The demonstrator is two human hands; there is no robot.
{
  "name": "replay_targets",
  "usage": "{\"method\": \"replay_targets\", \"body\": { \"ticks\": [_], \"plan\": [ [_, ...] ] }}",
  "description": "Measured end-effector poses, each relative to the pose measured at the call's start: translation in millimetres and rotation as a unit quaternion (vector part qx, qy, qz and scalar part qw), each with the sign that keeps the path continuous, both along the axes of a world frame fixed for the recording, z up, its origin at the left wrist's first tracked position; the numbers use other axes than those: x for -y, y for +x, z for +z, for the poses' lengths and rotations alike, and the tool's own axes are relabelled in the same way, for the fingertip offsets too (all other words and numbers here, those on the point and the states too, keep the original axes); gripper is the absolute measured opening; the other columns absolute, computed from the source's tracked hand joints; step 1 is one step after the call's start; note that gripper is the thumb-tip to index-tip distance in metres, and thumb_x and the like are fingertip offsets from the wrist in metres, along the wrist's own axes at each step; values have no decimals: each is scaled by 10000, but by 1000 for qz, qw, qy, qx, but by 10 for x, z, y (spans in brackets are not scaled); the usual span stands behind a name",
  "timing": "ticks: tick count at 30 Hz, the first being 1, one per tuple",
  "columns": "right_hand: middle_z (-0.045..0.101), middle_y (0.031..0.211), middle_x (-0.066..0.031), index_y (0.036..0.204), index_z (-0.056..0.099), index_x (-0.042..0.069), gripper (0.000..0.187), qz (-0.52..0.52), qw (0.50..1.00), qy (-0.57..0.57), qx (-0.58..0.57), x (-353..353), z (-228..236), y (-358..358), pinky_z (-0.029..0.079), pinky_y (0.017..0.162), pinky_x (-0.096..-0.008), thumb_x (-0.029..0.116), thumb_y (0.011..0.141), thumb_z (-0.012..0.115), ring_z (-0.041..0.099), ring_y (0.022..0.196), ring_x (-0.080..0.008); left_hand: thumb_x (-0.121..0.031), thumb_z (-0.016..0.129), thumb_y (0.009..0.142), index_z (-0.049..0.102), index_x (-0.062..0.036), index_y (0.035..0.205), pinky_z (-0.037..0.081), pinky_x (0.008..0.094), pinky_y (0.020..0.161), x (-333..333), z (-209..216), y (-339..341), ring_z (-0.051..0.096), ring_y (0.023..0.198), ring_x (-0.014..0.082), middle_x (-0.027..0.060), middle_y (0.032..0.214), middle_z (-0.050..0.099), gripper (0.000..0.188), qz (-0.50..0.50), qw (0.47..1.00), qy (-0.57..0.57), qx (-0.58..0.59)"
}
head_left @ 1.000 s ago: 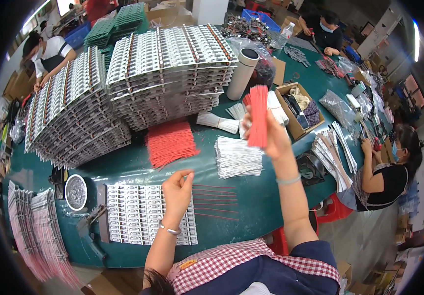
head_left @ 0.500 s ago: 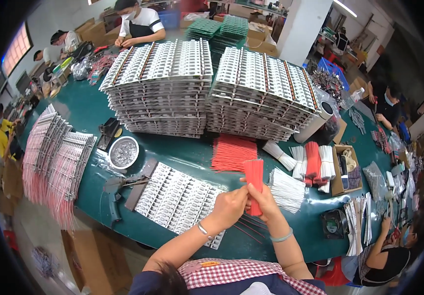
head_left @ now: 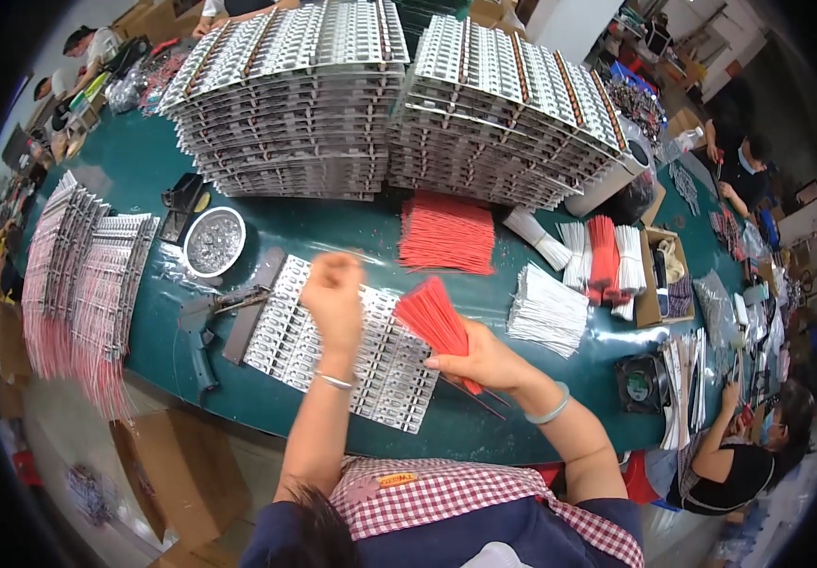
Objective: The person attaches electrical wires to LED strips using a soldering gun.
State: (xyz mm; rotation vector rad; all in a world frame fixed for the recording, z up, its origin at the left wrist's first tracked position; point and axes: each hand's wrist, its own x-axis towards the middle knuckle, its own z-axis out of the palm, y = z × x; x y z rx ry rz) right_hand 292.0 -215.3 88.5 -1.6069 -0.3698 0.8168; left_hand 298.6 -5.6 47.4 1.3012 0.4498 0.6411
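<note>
My right hand [head_left: 479,357] is wrapped round a bundle of red wires [head_left: 432,314], which fans out at its upper end and tilts to the left. The bundle is held above the right edge of a white panel of small parts [head_left: 385,379] lying on the table. Over the upper middle of that panel is my left hand [head_left: 335,301], its fingers curled together and slightly blurred. Anything between those fingers is too small to make out. A few dark reddish wires [head_left: 492,407] lie below my right hand.
Tall stacks of white panels [head_left: 285,133] [head_left: 512,123] stand at the back. A red wire pile [head_left: 446,235] and white wires [head_left: 548,308] lie right of centre. At left are a bowl of small metal parts [head_left: 214,242], a soldering gun [head_left: 198,346] and wired panels [head_left: 110,284]. Co-workers sit around.
My left hand has come off the red bundle and moved left over the panel. My right hand has lowered and tilted the bundle leftward, its top now fanned. The view has tipped down.
</note>
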Motion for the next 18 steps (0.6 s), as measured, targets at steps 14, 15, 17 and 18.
{"method": "replay_targets", "body": {
  "ticks": [14,15,17,18],
  "plan": [
    [600,932,-156,1232,476,106,525,68,735,-318,595,67,-404,1605,497,690,-453,278,808,732,622,843,-368,-115,497,818,446,-16,701,257,170,376,-473,-68,-319,323,587,109,26,662,328,161,-358,747,-557,58],
    [600,932,-156,1232,476,106,525,68,735,-316,595,44,-433,1663,497,690,-453,278,808,732,622,843,-368,-118,500,821,445,-16,700,258,166,376,-491,-64,-324,325,594,110,25,667,327,168,-357,745,-560,56],
    [607,887,-152,1191,497,93,502,88,715,-294,629,35,-497,1752,511,622,-445,322,807,726,641,770,-349,-122,504,837,441,-16,697,265,160,376,-526,-68,-314,334,613,112,29,683,332,186,-363,746,-556,57],
    [607,887,-152,1191,497,93,502,89,716,-292,628,3,-505,1755,511,622,-445,322,807,726,641,770,-349,-124,504,847,440,-16,697,268,161,376,-541,-71,-317,336,618,113,31,690,335,196,-361,743,-560,60]
  ]
}}
